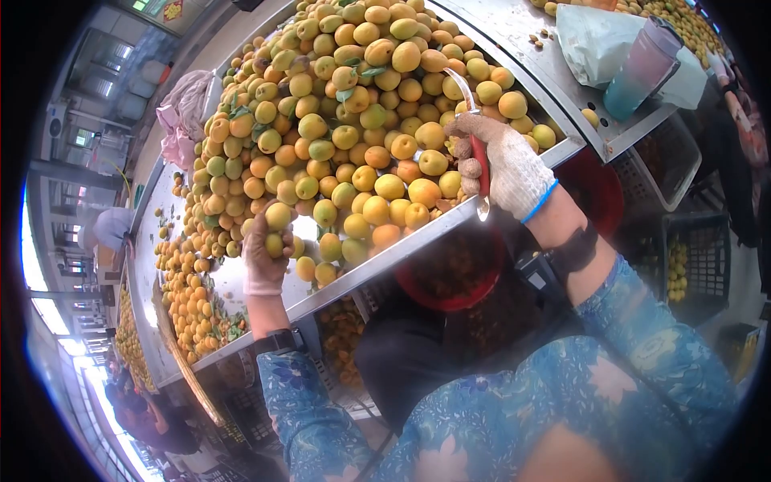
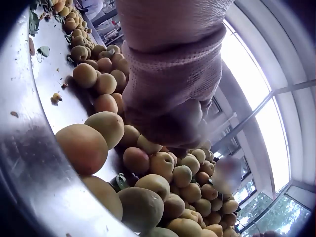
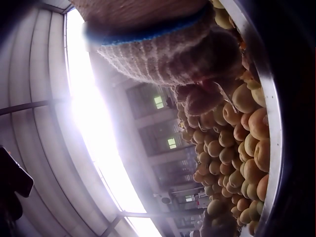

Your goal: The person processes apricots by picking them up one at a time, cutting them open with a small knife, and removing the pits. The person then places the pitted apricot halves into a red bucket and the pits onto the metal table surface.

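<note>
Yellow-orange fruit lies heaped on a metal table. My gloved left hand, low at the heap's near left side, holds fruit in its curled fingers; in the left wrist view the glove hides most of its grip. My right hand, in a white knitted glove with brown-stained fingers, grips the red handle of a tool with a curved metal blade, above the table's near edge. In the right wrist view the glove covers the handle and the blade partly shows.
Below the near edge stands a red tub. To the right are a tumbler, a plastic bag and dark crates. A pink cloth hangs at the far left edge, and a long stick leans at the left.
</note>
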A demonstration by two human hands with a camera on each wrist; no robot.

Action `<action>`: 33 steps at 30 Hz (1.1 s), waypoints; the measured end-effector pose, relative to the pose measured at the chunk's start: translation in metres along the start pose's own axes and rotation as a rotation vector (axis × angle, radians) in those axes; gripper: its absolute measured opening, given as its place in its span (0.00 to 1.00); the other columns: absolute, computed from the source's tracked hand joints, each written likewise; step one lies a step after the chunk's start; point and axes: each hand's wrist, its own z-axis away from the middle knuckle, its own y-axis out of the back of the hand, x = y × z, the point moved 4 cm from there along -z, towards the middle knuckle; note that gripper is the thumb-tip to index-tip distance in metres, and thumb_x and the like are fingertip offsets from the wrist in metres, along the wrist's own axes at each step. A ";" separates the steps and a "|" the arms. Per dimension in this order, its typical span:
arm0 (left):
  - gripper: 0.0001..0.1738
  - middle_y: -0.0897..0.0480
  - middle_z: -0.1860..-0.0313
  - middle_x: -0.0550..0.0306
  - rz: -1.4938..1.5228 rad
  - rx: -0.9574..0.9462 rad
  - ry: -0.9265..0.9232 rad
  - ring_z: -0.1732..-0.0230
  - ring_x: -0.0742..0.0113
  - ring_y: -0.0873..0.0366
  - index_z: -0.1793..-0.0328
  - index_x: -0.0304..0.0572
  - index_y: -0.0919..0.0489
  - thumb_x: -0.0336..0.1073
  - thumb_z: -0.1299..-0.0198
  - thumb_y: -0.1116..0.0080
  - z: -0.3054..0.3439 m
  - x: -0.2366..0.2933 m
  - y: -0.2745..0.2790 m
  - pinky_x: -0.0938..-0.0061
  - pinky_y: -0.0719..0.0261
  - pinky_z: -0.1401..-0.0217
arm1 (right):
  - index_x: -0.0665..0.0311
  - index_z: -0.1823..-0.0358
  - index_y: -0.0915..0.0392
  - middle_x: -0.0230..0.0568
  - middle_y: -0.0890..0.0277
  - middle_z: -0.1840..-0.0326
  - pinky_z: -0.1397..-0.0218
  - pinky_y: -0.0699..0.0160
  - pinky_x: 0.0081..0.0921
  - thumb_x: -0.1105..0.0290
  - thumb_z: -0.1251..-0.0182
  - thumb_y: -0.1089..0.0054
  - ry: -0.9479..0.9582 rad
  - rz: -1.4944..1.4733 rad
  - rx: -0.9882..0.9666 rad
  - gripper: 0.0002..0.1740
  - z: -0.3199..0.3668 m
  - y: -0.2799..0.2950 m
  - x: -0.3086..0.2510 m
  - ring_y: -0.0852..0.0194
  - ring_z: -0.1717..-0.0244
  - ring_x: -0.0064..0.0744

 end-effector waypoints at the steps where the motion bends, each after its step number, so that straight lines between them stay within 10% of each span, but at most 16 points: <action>1: 0.25 0.19 0.58 0.50 -0.115 0.070 0.039 0.72 0.71 0.25 0.38 0.38 0.26 0.49 0.32 0.46 -0.001 -0.001 -0.001 0.82 0.32 0.82 | 0.59 0.61 0.26 0.28 0.32 0.76 0.82 0.39 0.22 0.61 0.33 0.41 0.000 -0.001 0.001 0.10 0.000 0.000 0.000 0.38 0.84 0.21; 6: 0.27 0.22 0.74 0.58 -0.960 0.200 0.071 0.82 0.73 0.27 0.51 0.33 0.19 0.54 0.34 0.44 0.001 0.001 -0.018 0.78 0.31 0.84 | 0.59 0.60 0.26 0.28 0.32 0.76 0.82 0.39 0.22 0.61 0.33 0.42 -0.008 0.000 -0.005 0.10 0.000 -0.002 0.001 0.39 0.84 0.20; 8: 0.20 0.18 0.74 0.56 -1.180 -0.270 -0.141 0.80 0.72 0.23 0.46 0.38 0.20 0.46 0.33 0.47 0.002 0.006 -0.043 0.76 0.27 0.80 | 0.59 0.59 0.26 0.27 0.34 0.77 0.83 0.40 0.22 0.61 0.33 0.42 -0.004 0.006 0.005 0.10 -0.001 -0.003 0.002 0.41 0.85 0.19; 9: 0.18 0.19 0.74 0.58 -0.930 -0.097 0.163 0.80 0.72 0.23 0.46 0.39 0.20 0.45 0.31 0.48 0.013 0.013 -0.049 0.78 0.27 0.81 | 0.59 0.59 0.26 0.26 0.35 0.77 0.83 0.41 0.21 0.60 0.33 0.42 0.001 0.013 0.014 0.11 -0.001 -0.003 0.002 0.43 0.86 0.17; 13: 0.17 0.18 0.71 0.59 -0.793 0.189 -0.175 0.82 0.75 0.26 0.48 0.39 0.18 0.42 0.35 0.40 -0.017 0.034 0.008 0.79 0.31 0.87 | 0.59 0.59 0.26 0.26 0.35 0.78 0.84 0.41 0.21 0.60 0.34 0.42 -0.010 0.038 0.041 0.11 0.000 -0.005 0.001 0.43 0.86 0.17; 16: 0.19 0.17 0.65 0.58 -0.843 0.491 -0.289 0.75 0.77 0.25 0.42 0.38 0.21 0.39 0.36 0.40 -0.034 0.071 0.037 0.81 0.25 0.78 | 0.58 0.60 0.26 0.26 0.35 0.78 0.84 0.41 0.21 0.61 0.34 0.42 -0.009 0.032 0.064 0.10 0.000 -0.006 0.002 0.42 0.87 0.17; 20: 0.35 0.23 0.39 0.42 -1.350 0.564 -0.509 0.47 0.50 0.20 0.29 0.40 0.33 0.39 0.42 0.35 -0.088 0.114 0.073 0.66 0.21 0.46 | 0.58 0.60 0.26 0.27 0.34 0.78 0.85 0.41 0.20 0.61 0.35 0.42 -0.022 0.047 0.087 0.09 -0.002 -0.009 0.004 0.41 0.87 0.17; 26: 0.47 0.32 0.30 0.41 -1.992 0.432 -0.087 0.31 0.47 0.32 0.24 0.49 0.40 0.42 0.50 0.28 -0.135 0.129 0.021 0.63 0.32 0.31 | 0.57 0.64 0.26 0.24 0.34 0.77 0.86 0.39 0.15 0.61 0.34 0.42 -0.086 0.038 0.104 0.08 -0.006 -0.021 0.006 0.39 0.85 0.15; 33: 0.38 0.19 0.46 0.43 -1.805 0.341 0.052 0.46 0.51 0.20 0.35 0.47 0.29 0.43 0.52 0.26 -0.146 0.132 0.038 0.63 0.24 0.42 | 0.55 0.62 0.26 0.25 0.33 0.76 0.85 0.39 0.08 0.63 0.33 0.44 -0.042 0.142 0.055 0.06 -0.010 -0.022 0.012 0.39 0.85 0.14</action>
